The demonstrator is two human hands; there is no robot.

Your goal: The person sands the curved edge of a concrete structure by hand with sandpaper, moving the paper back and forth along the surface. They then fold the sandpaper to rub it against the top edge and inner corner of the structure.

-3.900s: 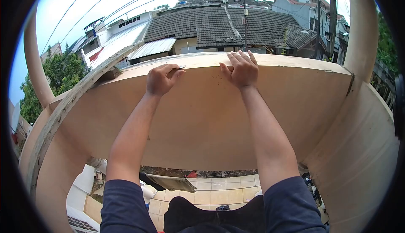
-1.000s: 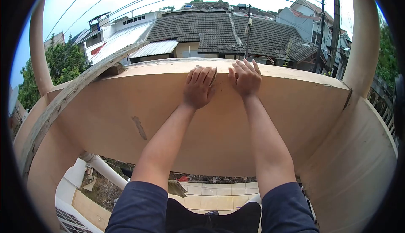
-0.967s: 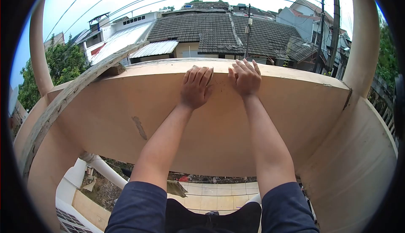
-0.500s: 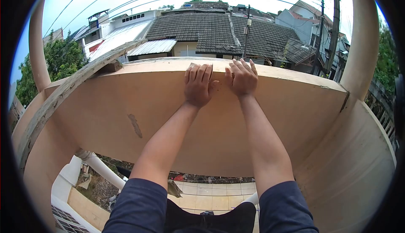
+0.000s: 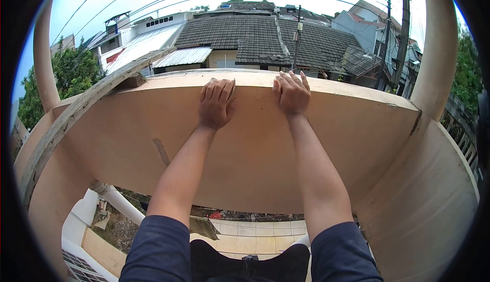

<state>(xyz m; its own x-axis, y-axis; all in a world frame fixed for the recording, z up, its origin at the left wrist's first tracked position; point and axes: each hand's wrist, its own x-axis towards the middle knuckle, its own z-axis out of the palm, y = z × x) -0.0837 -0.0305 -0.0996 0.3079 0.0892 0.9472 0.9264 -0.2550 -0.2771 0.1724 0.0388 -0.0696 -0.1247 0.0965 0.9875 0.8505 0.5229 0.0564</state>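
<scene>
Gripping what looks like a thin sheet [image 5: 233, 87] under our left hand [image 5: 216, 104] at the wall's top edge [image 5: 255, 80], we are resting our right hand [image 5: 293, 95], loosely spread, farther along, with flat, even pressure on the sheet probably serving us best.

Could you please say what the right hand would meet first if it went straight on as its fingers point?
The right hand rests on the wall top, so it would likely skim that first; beyond the far edge, the slim pole looks roughly in line, though depth is unclear.
</scene>
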